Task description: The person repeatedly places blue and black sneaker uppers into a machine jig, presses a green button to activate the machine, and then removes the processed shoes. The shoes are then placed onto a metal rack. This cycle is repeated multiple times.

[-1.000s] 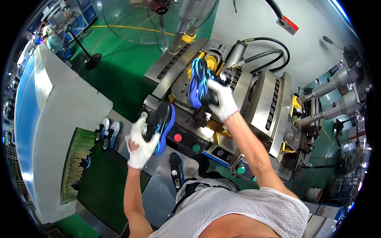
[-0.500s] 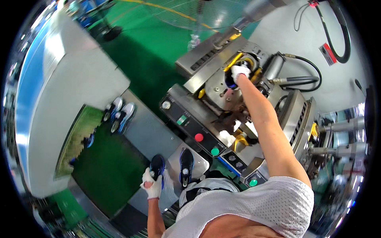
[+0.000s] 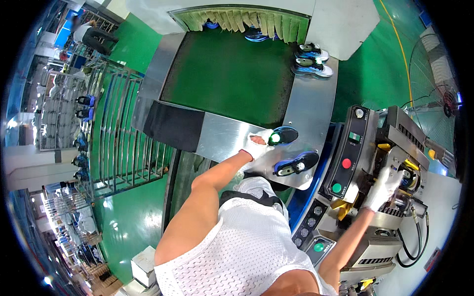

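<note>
My left hand (image 3: pixel 256 144), in a white glove, grips the heel end of a black and blue sports shoe (image 3: pixel 286 134) on the metal ledge. Just nearer to me lies a second black and blue shoe (image 3: pixel 303 162), apart from the hand. My right hand (image 3: pixel 384 190), also gloved, reaches over the machine (image 3: pixel 375 163) with its fingers stretched out. It is next to a dark, rounded part with yellow pieces (image 3: pixel 409 177); whether a shoe sits there I cannot make out.
A green conveyor belt (image 3: pixel 227 79) runs under a fringed curtain (image 3: pixel 237 20), with shoes partly beneath it. Two black and white shoes (image 3: pixel 312 60) stand on the right ledge. A button panel (image 3: pixel 345 148) borders the machine. Metal racks (image 3: pixel 123 128) and another person (image 3: pixel 91 34) are at left.
My view has swung toward the conveyor. The right hand, which was at a blue and black shoe in the machine, now has its fingers extended. The left hand stays at its shoe on the ledge.
</note>
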Available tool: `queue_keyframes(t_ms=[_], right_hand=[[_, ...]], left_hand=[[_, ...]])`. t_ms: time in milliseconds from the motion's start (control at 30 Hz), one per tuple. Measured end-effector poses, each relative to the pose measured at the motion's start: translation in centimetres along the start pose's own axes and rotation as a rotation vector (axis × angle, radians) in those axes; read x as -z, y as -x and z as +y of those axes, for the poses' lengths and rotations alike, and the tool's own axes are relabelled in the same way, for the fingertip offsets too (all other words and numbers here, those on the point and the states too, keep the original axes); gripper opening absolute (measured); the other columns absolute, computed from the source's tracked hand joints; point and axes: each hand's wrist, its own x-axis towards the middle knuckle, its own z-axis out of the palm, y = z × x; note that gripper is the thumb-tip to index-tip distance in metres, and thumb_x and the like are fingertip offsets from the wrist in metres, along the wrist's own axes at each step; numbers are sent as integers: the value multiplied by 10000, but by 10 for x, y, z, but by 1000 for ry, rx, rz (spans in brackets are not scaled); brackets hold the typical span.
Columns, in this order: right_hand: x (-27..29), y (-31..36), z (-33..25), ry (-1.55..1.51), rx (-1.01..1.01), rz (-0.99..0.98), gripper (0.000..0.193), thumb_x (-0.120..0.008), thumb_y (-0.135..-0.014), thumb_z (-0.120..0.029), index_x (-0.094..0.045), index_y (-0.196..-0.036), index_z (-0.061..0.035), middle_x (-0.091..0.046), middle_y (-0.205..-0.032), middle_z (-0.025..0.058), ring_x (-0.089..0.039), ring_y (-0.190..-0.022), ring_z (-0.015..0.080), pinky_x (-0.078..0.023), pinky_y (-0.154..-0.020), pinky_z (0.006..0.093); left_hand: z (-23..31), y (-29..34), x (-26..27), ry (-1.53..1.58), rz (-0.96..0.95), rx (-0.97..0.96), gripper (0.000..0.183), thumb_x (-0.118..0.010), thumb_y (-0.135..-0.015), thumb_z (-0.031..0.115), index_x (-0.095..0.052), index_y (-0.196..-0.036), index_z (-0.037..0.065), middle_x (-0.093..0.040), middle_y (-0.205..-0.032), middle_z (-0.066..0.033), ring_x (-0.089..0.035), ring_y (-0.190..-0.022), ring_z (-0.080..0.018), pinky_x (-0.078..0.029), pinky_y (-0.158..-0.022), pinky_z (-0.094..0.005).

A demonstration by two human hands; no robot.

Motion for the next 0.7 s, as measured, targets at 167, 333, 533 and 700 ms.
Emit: queue_keyframes(t_ms=[167,333,533,700], right_hand=[[-105,159,120,1478,366,-379,890,-575,-902,-426,-251,-1580,50,-198,-1651,283,-211,-1536,414,-158,-1246,547],[-122,176,118,874,318,-391,649,-572,-963,-382,-416,-1520,-88,-558,-1254,286,-552,-1197,421,-434,-1002,506],[-256,263,28,178,-264,-41,858,-850,-687,-336,-525,-1413,-14,-558,-1379,208,-502,-1316,375,-376,-1133,444],[-295,294,78,486,-651,122,622,-739,-851,-406,-600,-1278,25,-645,-1210,271,-583,-1225,368,-446,-1040,423]], left_hand=[[11,-14,27,179,-165,-93,815,-770,-817,452,-444,-1466,82,-588,-1395,-181,-568,-1294,-362,-433,-1065,-507],[-21,-28,1,295,-84,-339,731,-791,-799,374,-495,-1403,87,-581,-1368,-196,-574,-1257,-397,-455,-1015,-559],[-2,-38,20,425,-124,-316,562,-808,-722,130,-566,-1218,19,-620,-1173,-242,-608,-1103,-439,-503,-946,-475],[3,-47,42,324,-379,-129,694,-829,-752,215,-507,-1337,26,-656,-1211,-222,-656,-1107,-390,-514,-950,-460]])
